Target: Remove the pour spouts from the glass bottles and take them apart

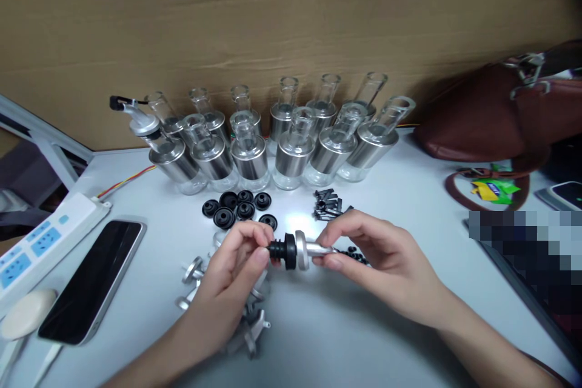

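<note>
My left hand (236, 270) pinches the ribbed end of a black rubber stopper (290, 251). Between thumb and fingers, my right hand (382, 254) holds the narrow stem of a silver metal spout (301, 250). The stopper and the spout's round flange meet in line, held level above the table. Beyond my hands lie several loose black stoppers (224, 217) and a pile of small black strips (326, 205). Tiny black pieces (357, 254) are partly hidden by my right hand. More silver spouts (249, 334) lie under and beside my left hand.
Two rows of glass bottles with metal bands (294, 160) stand at the back; the front-left one carries a spout (144, 124). At left are a phone (93, 282) and power strip (40, 245). At right are a brown bag (482, 112), a green-yellow packet (495, 191) and a dark flat object (513, 291).
</note>
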`<state>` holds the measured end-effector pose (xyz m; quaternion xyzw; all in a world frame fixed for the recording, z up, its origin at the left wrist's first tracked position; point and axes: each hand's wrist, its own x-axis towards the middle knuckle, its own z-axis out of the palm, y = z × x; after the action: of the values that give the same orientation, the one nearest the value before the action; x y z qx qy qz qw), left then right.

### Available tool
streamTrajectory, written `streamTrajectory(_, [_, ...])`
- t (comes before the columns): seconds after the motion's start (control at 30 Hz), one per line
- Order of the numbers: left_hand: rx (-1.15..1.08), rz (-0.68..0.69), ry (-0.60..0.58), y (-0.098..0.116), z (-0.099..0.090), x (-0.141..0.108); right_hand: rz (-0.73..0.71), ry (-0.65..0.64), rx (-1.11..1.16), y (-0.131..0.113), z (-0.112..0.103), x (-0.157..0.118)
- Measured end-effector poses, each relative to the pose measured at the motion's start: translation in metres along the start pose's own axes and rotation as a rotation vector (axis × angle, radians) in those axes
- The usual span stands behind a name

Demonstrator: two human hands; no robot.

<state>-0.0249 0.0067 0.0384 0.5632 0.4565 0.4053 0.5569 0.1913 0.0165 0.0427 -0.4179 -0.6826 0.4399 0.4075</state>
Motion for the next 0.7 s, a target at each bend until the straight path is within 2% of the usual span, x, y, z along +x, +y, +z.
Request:
streamTrajectory(0.2, [0.068, 0.020, -0.050, -0.0033, -0.0042, -0.0045, 0.018, 0.030, 0.020, 0.0004, 0.0007, 0.0013])
streamTrajectory(0.4, [0.193, 0.099, 0.006, -0.0047, -0.0033, -0.0001, 0.047, 0.024, -0.012, -0.0009, -0.0002, 0.0034])
streamTrajectory(0.53, [0.276, 0.100, 0.031, -0.0039, -0.0029, 0.0028, 0.067, 0.008, -0.016, -0.0013, -0.0012, 0.0063])
streamTrajectory(0.7, [0.279, 0.120, 0.051, -0.0014, -0.0020, 0.0023, 0.091, -0.004, -0.001, -0.0013, -0.0009, 0.0068])
